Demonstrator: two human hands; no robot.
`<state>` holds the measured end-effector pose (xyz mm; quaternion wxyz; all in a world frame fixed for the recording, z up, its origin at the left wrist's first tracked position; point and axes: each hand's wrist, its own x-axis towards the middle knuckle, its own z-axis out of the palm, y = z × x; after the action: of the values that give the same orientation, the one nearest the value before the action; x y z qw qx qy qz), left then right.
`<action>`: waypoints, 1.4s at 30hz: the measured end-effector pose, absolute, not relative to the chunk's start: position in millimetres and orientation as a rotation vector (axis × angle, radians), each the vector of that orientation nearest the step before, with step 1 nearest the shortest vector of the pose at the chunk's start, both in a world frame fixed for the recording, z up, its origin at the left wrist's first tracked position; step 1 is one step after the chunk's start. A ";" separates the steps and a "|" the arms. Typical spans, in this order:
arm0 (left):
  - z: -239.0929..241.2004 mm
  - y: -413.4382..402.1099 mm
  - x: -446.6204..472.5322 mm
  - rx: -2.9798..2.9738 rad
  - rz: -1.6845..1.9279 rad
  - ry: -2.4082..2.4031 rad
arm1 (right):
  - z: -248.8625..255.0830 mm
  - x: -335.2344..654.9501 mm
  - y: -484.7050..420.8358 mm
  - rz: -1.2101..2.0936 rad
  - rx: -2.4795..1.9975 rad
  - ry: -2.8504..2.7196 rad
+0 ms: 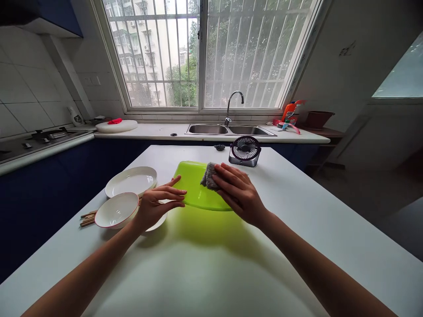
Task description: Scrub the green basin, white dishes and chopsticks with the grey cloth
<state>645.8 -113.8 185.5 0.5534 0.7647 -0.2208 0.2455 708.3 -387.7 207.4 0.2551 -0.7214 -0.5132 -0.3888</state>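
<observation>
A lime-green plastic tray (193,185) is held tilted above the white table (297,211). My left hand (158,204) grips its left edge, thumb on top and fingers underneath. My right hand (236,191) lies on the tray's right part with fingers pressed together on a grey cloth (209,176), which rests against the tray's surface. The tray's near right corner is hidden under my right hand.
A white plate (132,180), a white bowl (116,211) and wooden chopsticks (87,218) sit left of the tray. A small black fan (245,151) stands behind it. Beyond are a counter with a double sink (228,129), a tap, a white chopping board (116,126) and a detergent bottle (290,112).
</observation>
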 end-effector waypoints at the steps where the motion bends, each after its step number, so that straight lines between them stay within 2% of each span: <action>1: 186.5 -113.7 645.9 1.807 0.571 -0.513 | 208.2 705.7 -386.3 -1.068 -1.959 -1.451; 10: 190.7 -98.6 656.3 1.741 0.504 -0.412 | 207.2 706.7 -388.7 -1.027 -1.903 -1.654; 24: 188.0 -92.1 656.7 1.751 0.502 -0.432 | 196.7 725.0 -394.9 -0.979 -1.895 -1.278; 42: 185.7 -79.9 664.9 1.625 0.437 -0.301 | 202.8 714.5 -391.4 -1.043 -1.914 -1.661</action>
<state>664.9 -79.9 185.7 0.6565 0.7170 -0.1328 0.1931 714.5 -391.4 202.8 0.1993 -0.6845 -0.5939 -0.3730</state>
